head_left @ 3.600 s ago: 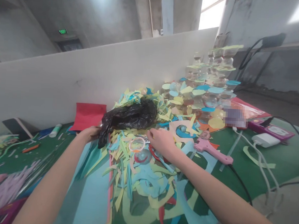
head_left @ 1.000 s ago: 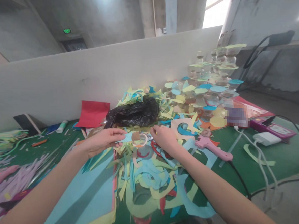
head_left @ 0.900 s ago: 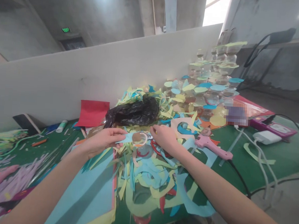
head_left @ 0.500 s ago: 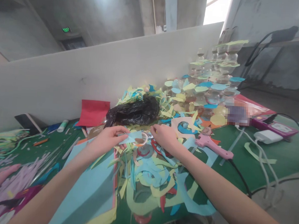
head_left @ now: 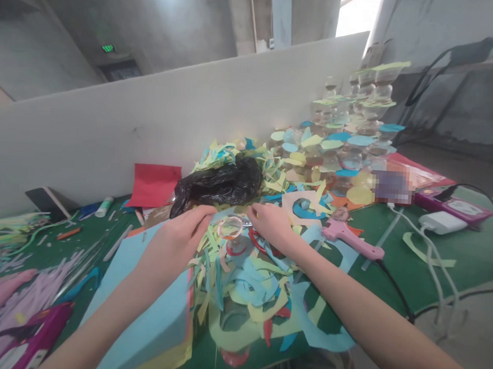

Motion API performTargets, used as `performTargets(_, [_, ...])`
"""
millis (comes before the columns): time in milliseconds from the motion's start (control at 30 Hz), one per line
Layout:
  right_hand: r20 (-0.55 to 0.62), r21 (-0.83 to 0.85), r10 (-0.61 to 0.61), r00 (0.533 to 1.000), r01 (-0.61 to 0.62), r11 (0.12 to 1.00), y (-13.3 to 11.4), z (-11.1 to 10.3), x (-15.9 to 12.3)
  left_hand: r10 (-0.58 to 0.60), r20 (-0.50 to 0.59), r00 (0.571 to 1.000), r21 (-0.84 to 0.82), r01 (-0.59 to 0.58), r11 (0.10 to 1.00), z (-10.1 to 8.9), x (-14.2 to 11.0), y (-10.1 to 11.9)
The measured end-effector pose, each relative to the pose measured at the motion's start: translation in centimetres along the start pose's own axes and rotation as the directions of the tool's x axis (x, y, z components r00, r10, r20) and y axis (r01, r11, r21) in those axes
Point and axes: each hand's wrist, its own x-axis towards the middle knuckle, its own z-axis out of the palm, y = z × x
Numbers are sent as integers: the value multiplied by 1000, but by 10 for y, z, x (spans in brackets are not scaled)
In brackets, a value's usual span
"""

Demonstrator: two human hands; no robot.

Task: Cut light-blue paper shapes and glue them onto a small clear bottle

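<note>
My left hand [head_left: 185, 231] is closed, its thumb and fingers pinching a light-blue piece of paper [head_left: 227, 211] over the pile. My right hand [head_left: 271, 225] faces it with curled fingers; what they hold is mostly hidden. A silver metal piece [head_left: 247, 224] pokes out beside these fingers, and a red loop [head_left: 256, 242] shows under the hand. Between the hands is a pale, see-through ring [head_left: 230, 228]. Just below it stands a clear plastic piece with a red rim [head_left: 236, 250], among curled paper scraps [head_left: 249, 282].
A black plastic bag [head_left: 225, 180] lies behind my hands, near a red sheet [head_left: 155, 185]. To the right are a pink glue gun [head_left: 351, 239], a power strip [head_left: 454, 210] and stacked clear cups with paper discs [head_left: 341, 137]. Blue paper sheets [head_left: 147, 312] lie at left.
My left hand has turned over, its back now facing me, and the blue paper has shifted up and away behind the ring. The right hand has hardly moved.
</note>
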Motion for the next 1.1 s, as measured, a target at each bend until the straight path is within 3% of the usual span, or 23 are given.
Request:
performTargets(133, [21,3,6,1000,-6,1000,0,0,0,-127,-6,992,-62,126,990,3,0,-10])
performTargets(233, [35,-8,11,999,-11,1000,0,1,1,-252,12,968,-219,248,944,6,4,-20])
performTargets(467, [-3,-18,14,1000,-14,1000,1,5,1,-392,90,916,-589,366,721,30,14,-51])
performTargets(567, [8,-14,3,1000,-3,1000,0,4,1,-440,101,892,-668,388,634,36,13,-57])
performTargets(733, [29,-21,-3,1000,3,1000,0,3,-1,-449,25,893,-649,356,672,22,9,-68])
performTargets(833, [47,-15,1,999,0,1000,0,3,-3,-481,-69,874,-598,349,721,6,11,-86])
performTargets(967, [52,-27,20,998,-19,999,-2,3,-3,-520,-190,833,-479,384,789,-8,19,-133])
performTargets(1100, [53,-35,23,998,-21,999,-3,2,-3,-585,-147,797,-337,516,787,-7,23,-188])
